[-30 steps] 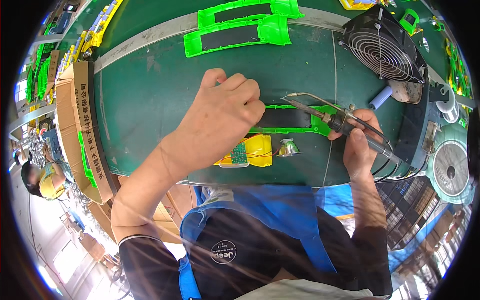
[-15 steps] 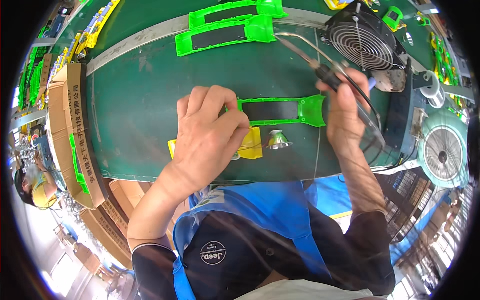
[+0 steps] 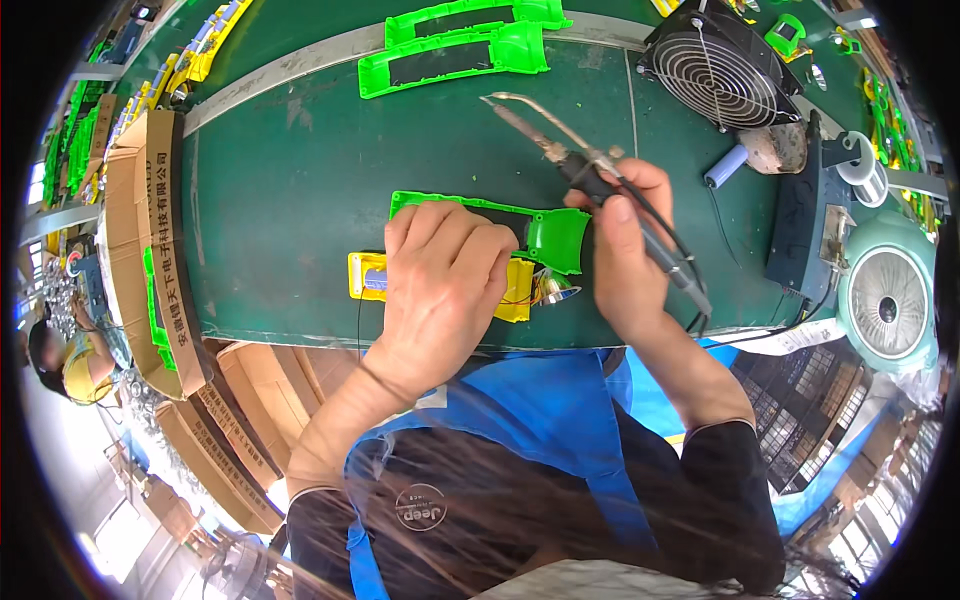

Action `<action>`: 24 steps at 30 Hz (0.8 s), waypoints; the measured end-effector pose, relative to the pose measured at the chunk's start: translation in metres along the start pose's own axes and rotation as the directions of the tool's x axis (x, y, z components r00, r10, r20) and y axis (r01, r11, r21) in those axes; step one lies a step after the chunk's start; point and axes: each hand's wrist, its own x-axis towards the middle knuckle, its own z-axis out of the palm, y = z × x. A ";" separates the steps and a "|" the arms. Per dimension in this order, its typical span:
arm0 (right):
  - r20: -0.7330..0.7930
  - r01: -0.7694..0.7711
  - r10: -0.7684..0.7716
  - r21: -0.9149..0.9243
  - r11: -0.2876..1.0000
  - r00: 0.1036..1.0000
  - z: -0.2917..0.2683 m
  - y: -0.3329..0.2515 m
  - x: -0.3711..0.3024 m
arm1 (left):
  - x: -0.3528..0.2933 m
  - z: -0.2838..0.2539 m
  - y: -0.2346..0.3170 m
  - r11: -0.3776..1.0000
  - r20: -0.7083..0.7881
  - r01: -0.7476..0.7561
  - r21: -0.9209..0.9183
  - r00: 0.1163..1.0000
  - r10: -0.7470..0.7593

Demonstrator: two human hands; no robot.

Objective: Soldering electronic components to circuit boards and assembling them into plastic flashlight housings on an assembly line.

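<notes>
My right hand (image 3: 632, 240) grips a soldering iron (image 3: 590, 180) with a thin bent tube alongside its tip. The tip points up and left above the green mat, touching nothing. My left hand (image 3: 445, 285) is closed, knuckles up, over a green plastic casing (image 3: 558, 240) with a dark inner strip. Its fingertips are hidden, so what they pinch does not show. Partly under this hand lies a yellow holder (image 3: 518, 292) with a pale blue cylinder (image 3: 375, 280) at its left end. A small shiny reflector cup (image 3: 556, 290) with thin wires sits beside the holder's right end.
Two more green casings (image 3: 455, 62) lie at the back. At right stand a black fan (image 3: 715, 70), a blue cylinder with a wire (image 3: 725, 166), a dark box-shaped unit (image 3: 805, 225), a solder spool (image 3: 868, 175) and a pale green fan (image 3: 887, 300). A cardboard box (image 3: 165, 250) borders the left.
The green casing has shifted left and tilted slightly. My left hand has moved a little right and down over it. My right hand has brought the soldering iron leftward, away from the blue cylinder.
</notes>
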 end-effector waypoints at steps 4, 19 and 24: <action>0.071 -0.035 0.031 0.064 0.997 0.997 -0.040 -0.021 0.011 | 0.001 0.000 0.004 0.998 0.044 0.011 0.056 0.999 -0.013; 0.327 -0.329 0.441 -0.345 0.879 0.836 -0.077 -0.056 0.060 | 0.032 -0.001 0.015 0.913 0.418 0.002 0.409 0.888 -0.189; 0.426 -0.320 0.449 -0.340 0.884 0.786 -0.071 -0.052 0.063 | 0.035 0.000 0.015 0.911 0.420 -0.003 0.413 0.888 -0.188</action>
